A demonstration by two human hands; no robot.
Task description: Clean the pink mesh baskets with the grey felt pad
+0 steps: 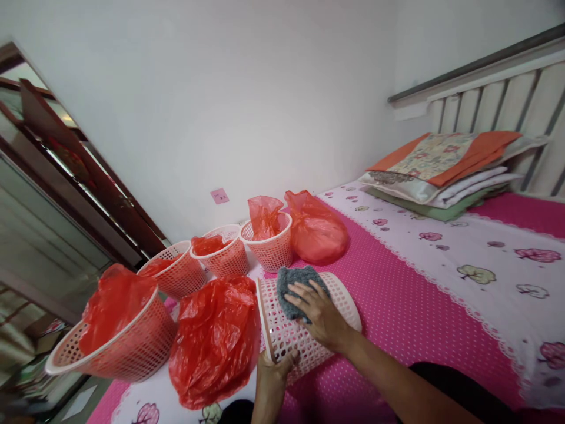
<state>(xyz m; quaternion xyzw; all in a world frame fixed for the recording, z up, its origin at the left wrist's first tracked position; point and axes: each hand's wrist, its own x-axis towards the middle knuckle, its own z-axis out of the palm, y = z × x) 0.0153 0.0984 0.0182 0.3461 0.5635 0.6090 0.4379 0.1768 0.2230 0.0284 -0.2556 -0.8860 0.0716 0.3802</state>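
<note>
A pale pink plastic basket with a perforated wall lies on its side on the bed in front of me, its rim turned left. My left hand grips the basket at the near end of its rim, thumb against the outside wall. In my right hand is a grey-blue fuzzy cloth, pressed against the upper side of the basket with the fingers laid over it. Just left of the basket sits a crumpled red plastic bag.
Several similar baskets with red bags in them stand left and behind. A full red bag rests by the wall. Folded bedding is stacked at the right on the bed. A doorway is at far left.
</note>
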